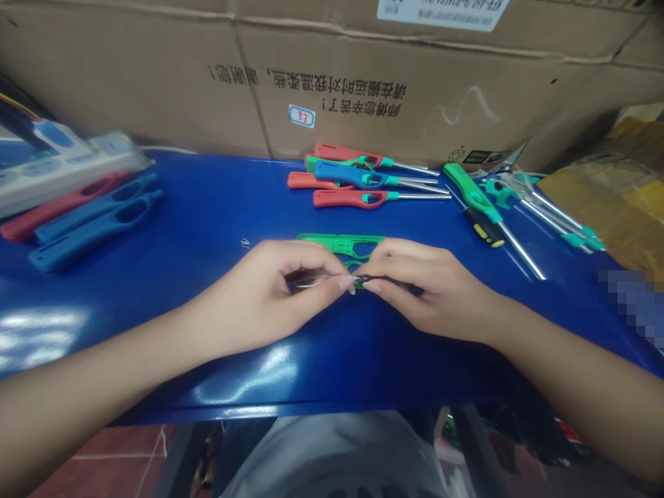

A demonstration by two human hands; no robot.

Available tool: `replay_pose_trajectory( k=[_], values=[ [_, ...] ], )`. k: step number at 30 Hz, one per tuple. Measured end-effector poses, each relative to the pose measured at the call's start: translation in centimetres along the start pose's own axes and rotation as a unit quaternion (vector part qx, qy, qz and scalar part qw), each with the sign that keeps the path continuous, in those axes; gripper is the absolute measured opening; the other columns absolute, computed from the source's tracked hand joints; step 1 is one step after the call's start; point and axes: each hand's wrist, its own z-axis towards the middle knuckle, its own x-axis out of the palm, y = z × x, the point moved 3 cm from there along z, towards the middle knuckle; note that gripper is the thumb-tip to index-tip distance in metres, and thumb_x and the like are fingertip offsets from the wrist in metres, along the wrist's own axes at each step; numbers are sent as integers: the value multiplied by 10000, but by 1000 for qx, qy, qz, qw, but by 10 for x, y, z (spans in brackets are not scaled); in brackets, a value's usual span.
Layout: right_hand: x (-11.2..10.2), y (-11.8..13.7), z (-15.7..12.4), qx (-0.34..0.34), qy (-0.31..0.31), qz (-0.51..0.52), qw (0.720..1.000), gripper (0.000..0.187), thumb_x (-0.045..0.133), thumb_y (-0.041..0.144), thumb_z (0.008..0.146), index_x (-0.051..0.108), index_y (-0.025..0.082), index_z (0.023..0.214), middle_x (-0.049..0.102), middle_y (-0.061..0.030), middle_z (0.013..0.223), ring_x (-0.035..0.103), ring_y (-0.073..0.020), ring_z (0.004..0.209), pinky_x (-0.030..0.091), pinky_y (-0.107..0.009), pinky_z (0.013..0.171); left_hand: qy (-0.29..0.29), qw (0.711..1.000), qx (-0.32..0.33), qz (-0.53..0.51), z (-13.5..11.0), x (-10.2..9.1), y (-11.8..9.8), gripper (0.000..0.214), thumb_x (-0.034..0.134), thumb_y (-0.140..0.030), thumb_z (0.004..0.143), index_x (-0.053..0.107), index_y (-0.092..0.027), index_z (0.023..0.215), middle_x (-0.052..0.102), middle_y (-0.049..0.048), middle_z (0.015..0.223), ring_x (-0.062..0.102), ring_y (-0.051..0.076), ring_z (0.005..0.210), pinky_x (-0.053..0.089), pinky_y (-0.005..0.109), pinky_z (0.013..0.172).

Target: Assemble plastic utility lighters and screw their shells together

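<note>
In the head view my left hand (290, 283) is closed, its thumb and index finger pinched near the table's middle. A thin dark part, perhaps with a fine wire along it, runs through its grip; most of it is hidden. Facing it, my right hand (430, 287) pinches a slim black part (363, 279). The fingertips of both hands almost meet, with a small shiny tip between them. Just behind the hands lies a green lighter shell (332, 242), its inside facing up and partly covered by my fingers.
Several long-necked lighters (357, 199) lie in front of a large cardboard box (332, 62). Right of them are a green lighter (469, 187), a black-yellow screwdriver (483, 227) and metal tubes with teal parts (557, 218). Handle shells (98, 221) and a power strip (104, 155) are left.
</note>
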Motion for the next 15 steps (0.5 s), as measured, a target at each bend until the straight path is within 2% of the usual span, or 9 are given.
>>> replay_pose_trajectory(
  k=[5, 11, 15],
  values=[
    [0, 0, -1, -15, 21, 2, 1000, 167, 528, 205, 1038, 685, 197, 1094, 672, -61, 995, 628, -154, 933, 507, -288, 843, -8, 1000, 14, 10, 1, 0, 0, 170, 656, -305, 963, 765, -193, 897, 745, -15, 851, 654, 111, 753, 495, 205, 686],
    [1, -1, -1, -15, 34, -29, 999, 204, 449, 228, 1065, 646, 182, 1039, 667, -58, 935, 613, -160, 873, 508, -289, 800, -15, 999, 36, 30, 3, 1, 1, 166, 648, -296, 970, 759, -191, 903, 744, -21, 869, 660, 104, 777, 491, 199, 710],
    [3, -2, -1, -7, 38, -47, 998, 188, 487, 255, 1058, 663, 191, 1068, 683, -64, 968, 633, -170, 898, 513, -295, 818, -17, 999, 37, 32, 2, 1, 2, 161, 650, -281, 965, 762, -188, 896, 751, -22, 875, 667, 104, 784, 497, 194, 719]
  ],
)
